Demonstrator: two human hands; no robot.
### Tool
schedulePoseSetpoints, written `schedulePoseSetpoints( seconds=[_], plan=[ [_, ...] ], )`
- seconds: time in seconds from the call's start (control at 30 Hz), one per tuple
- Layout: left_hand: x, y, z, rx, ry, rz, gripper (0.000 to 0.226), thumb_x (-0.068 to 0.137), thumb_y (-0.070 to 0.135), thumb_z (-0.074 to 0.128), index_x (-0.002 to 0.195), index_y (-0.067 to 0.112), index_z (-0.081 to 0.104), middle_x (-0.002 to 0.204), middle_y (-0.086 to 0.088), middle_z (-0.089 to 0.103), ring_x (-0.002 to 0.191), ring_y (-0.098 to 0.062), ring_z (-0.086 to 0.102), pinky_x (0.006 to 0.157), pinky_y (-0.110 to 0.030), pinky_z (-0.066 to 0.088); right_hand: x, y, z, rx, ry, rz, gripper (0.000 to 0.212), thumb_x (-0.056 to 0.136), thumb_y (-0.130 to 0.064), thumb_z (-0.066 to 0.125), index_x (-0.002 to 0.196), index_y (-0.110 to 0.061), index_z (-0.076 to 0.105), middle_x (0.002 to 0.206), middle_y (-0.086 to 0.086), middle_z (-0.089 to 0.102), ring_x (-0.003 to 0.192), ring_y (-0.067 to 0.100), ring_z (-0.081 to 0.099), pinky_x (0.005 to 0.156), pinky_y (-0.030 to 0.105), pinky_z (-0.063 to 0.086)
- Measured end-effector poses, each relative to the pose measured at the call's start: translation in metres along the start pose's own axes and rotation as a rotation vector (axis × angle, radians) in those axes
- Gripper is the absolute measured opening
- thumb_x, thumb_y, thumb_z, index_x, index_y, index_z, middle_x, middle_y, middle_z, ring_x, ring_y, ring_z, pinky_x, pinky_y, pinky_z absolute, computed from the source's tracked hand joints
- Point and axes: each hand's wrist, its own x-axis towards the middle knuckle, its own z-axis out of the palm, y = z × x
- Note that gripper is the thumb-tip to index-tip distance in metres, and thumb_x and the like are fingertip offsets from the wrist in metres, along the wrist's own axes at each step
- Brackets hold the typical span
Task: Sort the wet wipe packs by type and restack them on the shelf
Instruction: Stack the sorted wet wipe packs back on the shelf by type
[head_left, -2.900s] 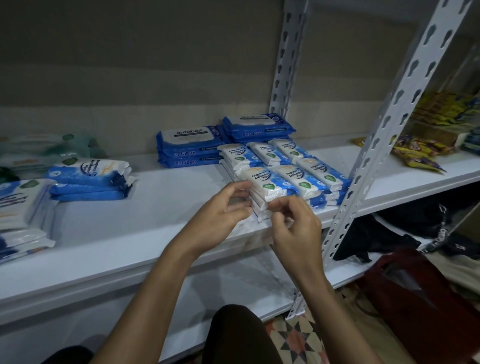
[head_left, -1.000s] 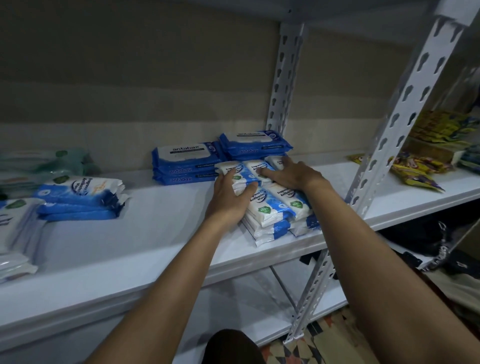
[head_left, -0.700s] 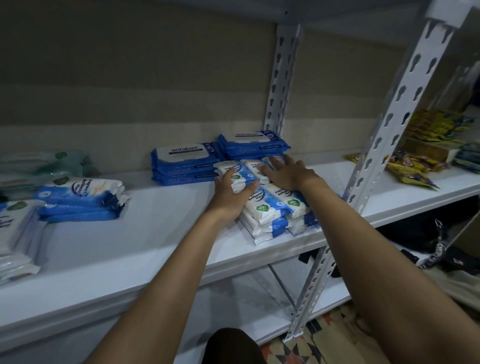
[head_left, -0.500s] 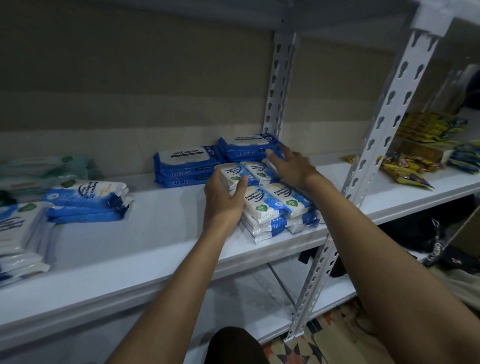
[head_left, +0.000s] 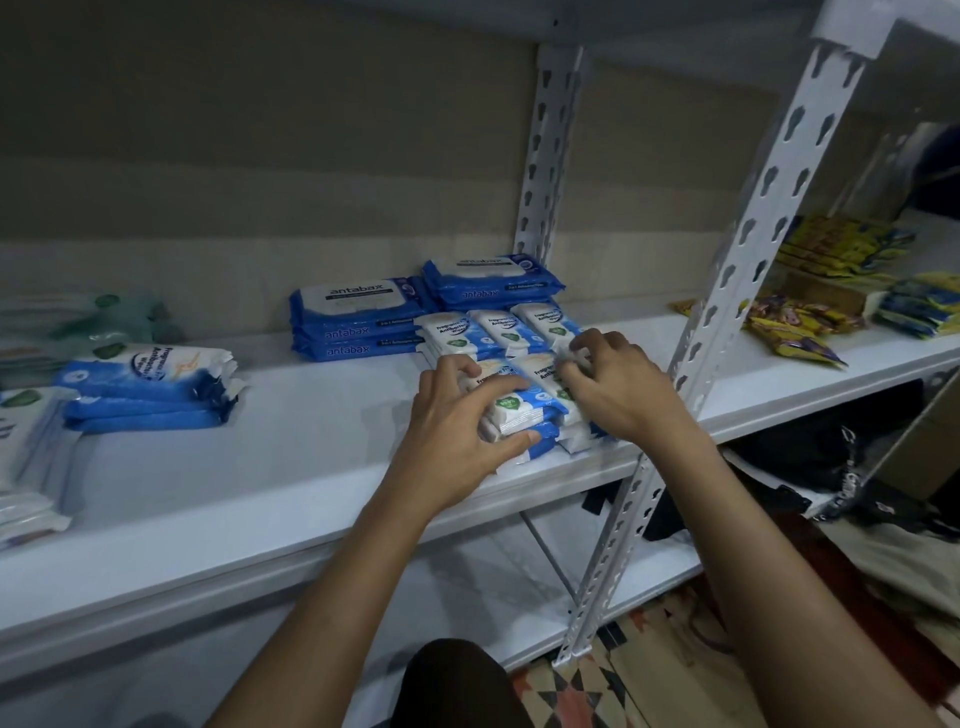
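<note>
Head view is showing both hands working on the small white-and-blue wipe packs (head_left: 511, 410) near the front edge of the white shelf (head_left: 291, 483). The left hand (head_left: 457, 431) is curling round the front-left stack, thumb at the near end and fingers over the top pack. The right hand (head_left: 618, 395) is lying with bent fingers on the stack just beside it, fingertips pinching at a pack's top edge. Behind them three more small stacks (head_left: 501, 330) are sitting in a row (how many packs each holds is hard to tell). Two stacks of dark blue antabax packs (head_left: 363, 322) are standing at the back, the left one showing three packs. Well to the left, one pile of larger white-and-blue packs (head_left: 150, 387) is lying flat, three packs high. Yellow snack packets (head_left: 795, 332) are resting on the neighbouring shelf.
</note>
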Motion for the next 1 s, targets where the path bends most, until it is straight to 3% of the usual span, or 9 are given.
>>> schedulePoseSetpoints(
  seconds=[0.23, 0.4, 0.57, 0.73, 0.9, 1.0],
  plan=[
    [-0.001, -0.001, -0.002, -0.128, -0.013, 0.019, 0.041, 0.08, 0.051, 0.078, 0.118, 0.043, 0.068, 0.126, 0.016, 0.033, 0.125, -0.005, 0.029, 0.104, -0.025, 0.038, 0.004, 0.006, 0.005, 0.164, 0.1, 0.006, 0.036, 0.104, -0.043, 0.046, 0.123, -0.019, 0.065, 0.119, 0.012, 0.067, 0.107, 0.032, 0.06, 0.083, 0.037, 0.046],
    [0.0, 0.0, -0.002, -0.111, -0.009, 0.054, 0.043, 0.08, 0.052, 0.077, 0.12, 0.042, 0.067, 0.125, 0.02, 0.037, 0.123, -0.003, 0.03, 0.097, -0.013, 0.03, 0.009, 0.0, 0.003, 0.035, 0.064, 0.013, 0.04, 0.105, -0.048, 0.041, 0.123, -0.018, 0.062, 0.113, 0.013, 0.07, 0.101, 0.033, 0.061, 0.077, 0.038, 0.047],
    [0.001, 0.001, 0.0, -0.043, -0.021, 0.041, 0.047, 0.084, 0.055, 0.071, 0.129, 0.046, 0.062, 0.134, 0.018, 0.036, 0.129, -0.004, 0.028, 0.099, -0.021, 0.032, 0.013, -0.012, 0.003, -0.1, 0.026, 0.015, 0.046, 0.105, -0.054, 0.033, 0.124, -0.018, 0.056, 0.114, 0.013, 0.067, 0.101, 0.032, 0.06, 0.085, 0.045, 0.052],
    [0.001, 0.0, -0.002, -0.075, -0.028, 0.047, 0.045, 0.084, 0.055, 0.072, 0.127, 0.046, 0.063, 0.132, 0.02, 0.036, 0.13, -0.003, 0.029, 0.101, -0.023, 0.034, 0.024, -0.005, -0.005, 0.016, -0.071, 0.02, 0.05, 0.1, -0.061, 0.042, 0.13, -0.022, 0.054, 0.126, 0.012, 0.06, 0.111, 0.03, 0.056, 0.085, 0.038, 0.048],
    [-0.001, 0.006, -0.007, -0.169, -0.069, -0.029, 0.061, 0.074, 0.062, 0.078, 0.128, 0.05, 0.054, 0.135, 0.021, 0.026, 0.131, 0.002, 0.022, 0.095, -0.008, 0.026, 0.052, 0.003, -0.016, 0.085, -0.179, 0.005, 0.059, 0.097, -0.065, 0.044, 0.142, -0.028, 0.047, 0.15, 0.011, 0.042, 0.133, 0.031, 0.044, 0.106, 0.042, 0.039],
    [0.003, 0.005, -0.012, -0.382, -0.009, -0.18, 0.07, 0.071, 0.069, 0.072, 0.133, 0.054, 0.043, 0.139, 0.022, 0.02, 0.141, -0.009, 0.023, 0.113, -0.026, 0.031, 0.072, 0.004, -0.013, 0.123, -0.194, 0.025, 0.067, 0.094, -0.071, 0.043, 0.148, -0.033, 0.04, 0.156, 0.009, 0.036, 0.137, 0.033, 0.043, 0.11, 0.045, 0.037]
  ],
)
